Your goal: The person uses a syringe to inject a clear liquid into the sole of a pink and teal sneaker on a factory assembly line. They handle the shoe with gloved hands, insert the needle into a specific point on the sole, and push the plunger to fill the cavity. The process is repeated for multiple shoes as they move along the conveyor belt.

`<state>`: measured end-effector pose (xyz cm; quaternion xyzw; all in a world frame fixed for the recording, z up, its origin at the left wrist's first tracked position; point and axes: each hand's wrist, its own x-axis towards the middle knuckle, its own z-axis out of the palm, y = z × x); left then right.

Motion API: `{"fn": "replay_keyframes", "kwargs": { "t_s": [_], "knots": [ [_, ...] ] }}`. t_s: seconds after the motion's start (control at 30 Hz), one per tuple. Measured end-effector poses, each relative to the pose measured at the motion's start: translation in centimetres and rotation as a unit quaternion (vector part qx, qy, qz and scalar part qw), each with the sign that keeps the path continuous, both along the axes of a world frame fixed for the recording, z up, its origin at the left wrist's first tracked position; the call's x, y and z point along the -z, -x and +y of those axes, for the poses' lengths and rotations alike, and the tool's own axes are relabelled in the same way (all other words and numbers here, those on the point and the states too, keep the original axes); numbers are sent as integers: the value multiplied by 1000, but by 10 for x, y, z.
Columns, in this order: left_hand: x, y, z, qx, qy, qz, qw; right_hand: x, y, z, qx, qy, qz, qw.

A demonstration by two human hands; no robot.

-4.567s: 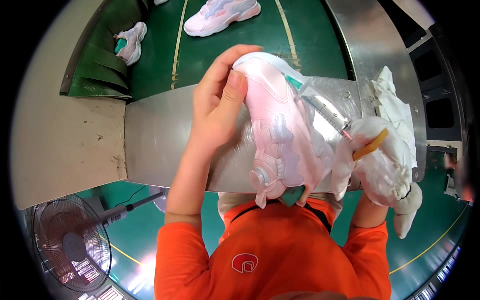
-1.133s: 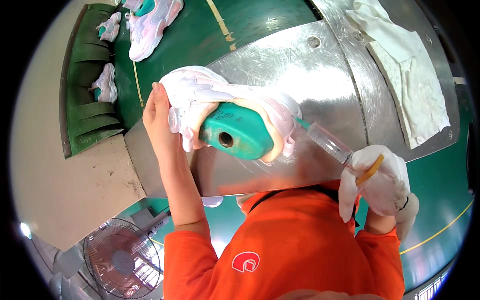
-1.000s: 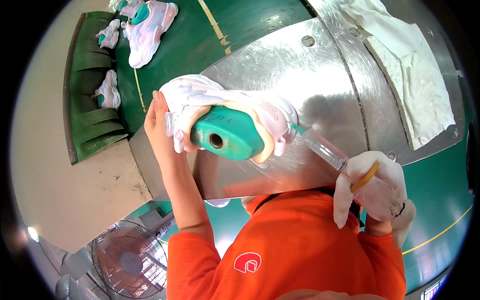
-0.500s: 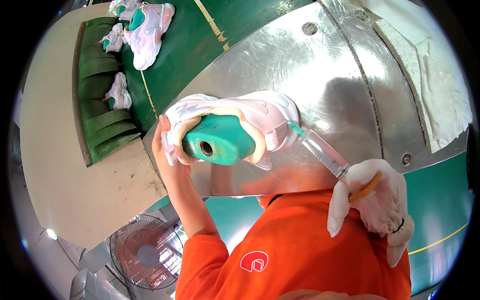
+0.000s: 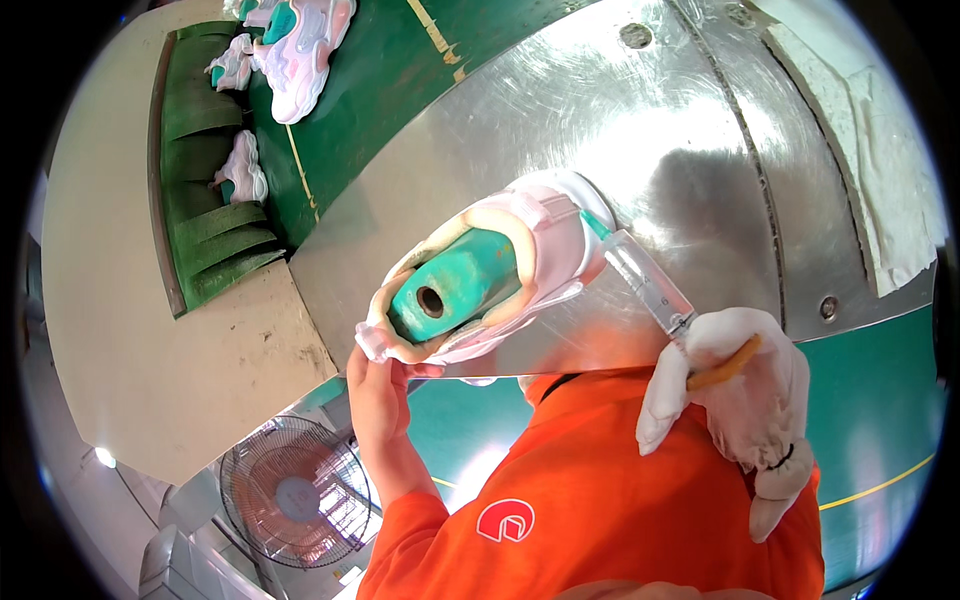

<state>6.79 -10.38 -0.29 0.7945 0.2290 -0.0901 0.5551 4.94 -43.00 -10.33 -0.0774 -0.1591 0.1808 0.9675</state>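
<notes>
A pink and white sneaker [image 5: 555, 235] with a green shoe last [image 5: 470, 285] inside is tilted over the metal worktop [image 5: 470, 130]. My bare left hand [image 5: 378, 402] grips its lower-left end beside the pull tab; some fingers are hidden under the shoe. In a white glove, my right hand [image 5: 745, 375] is closed around the back of a clear syringe [image 5: 650, 282]. The syringe's green tip lies against the shoe's right end, near the pale sole edge; whether anything comes out cannot be seen. An orange-yellow strip shows at the glove's fingers.
Several similar sneakers [image 5: 300, 65] sit at the upper left, on a green surface and by a green flap curtain [image 5: 205, 170]. White cloth [image 5: 890, 160] covers the worktop's right end. A fan [image 5: 295, 495] stands at the lower left, below a beige panel [image 5: 110, 300].
The shoe has turned, its left end swinging down toward me and its right end up. My left hand moved down with it. The syringe tip is still at the shoe's right end.
</notes>
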Motion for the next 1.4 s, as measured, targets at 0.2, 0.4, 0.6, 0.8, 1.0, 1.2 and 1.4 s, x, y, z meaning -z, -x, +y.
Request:
{"fn": "replay_keyframes", "kwargs": {
  "t_s": [0.2,0.4,0.6,0.8,1.0,1.2,1.4],
  "knots": [
    [2,18,5,14,47,21,999,-1,3,6,16,13,-14,1000],
    [-1,22,-2,12,31,39,999,-4,3,10,45,32,-39,998],
    [-6,21,0,71,-65,61,994,0,4,13,61,30,-65,996],
    [-30,11,-9,180,-303,35,935,-12,4,10,55,70,-83,993],
    [-70,-15,-29,341,-469,-185,793,-15,10,10,95,138,-82,982],
    [-95,-64,-50,655,-597,-421,194,-23,23,22,68,147,-54,985],
    [-85,-105,-80,688,-536,-473,123,-35,18,8,62,186,-22,980]
  ]
}}
